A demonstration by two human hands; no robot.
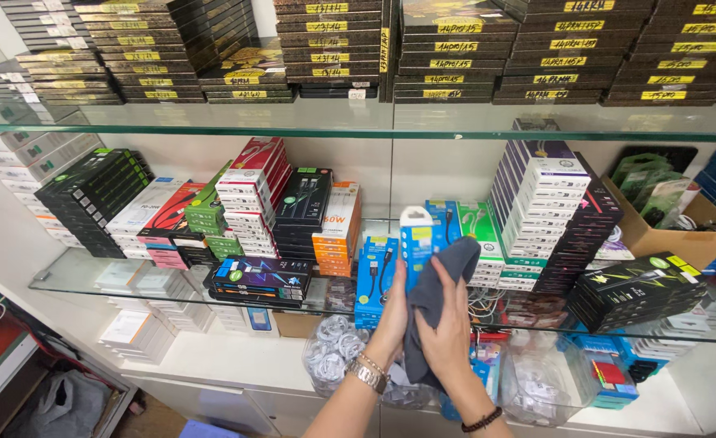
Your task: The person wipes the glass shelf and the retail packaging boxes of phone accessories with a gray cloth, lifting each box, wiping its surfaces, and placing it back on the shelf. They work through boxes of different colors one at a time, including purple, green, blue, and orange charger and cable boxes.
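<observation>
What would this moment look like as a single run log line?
left hand: holds blue-and-white packaged box | right hand: presses dark grey cloth against it | above glass shelf

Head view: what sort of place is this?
Likely a small shop for phone accessories. Glass shelves carry stacked boxes with yellow labels and packaged cables. The left hand holds a blue package while the right hand presses a grey cloth to it.

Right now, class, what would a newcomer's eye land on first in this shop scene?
At centre, the left hand holds a blue and white packaged box while the right hand presses a grey cloth against it. Around them, glass shelves carry dense stacks of boxed accessories, and dark flat boxes with yellow labels line the top shelf.
</observation>
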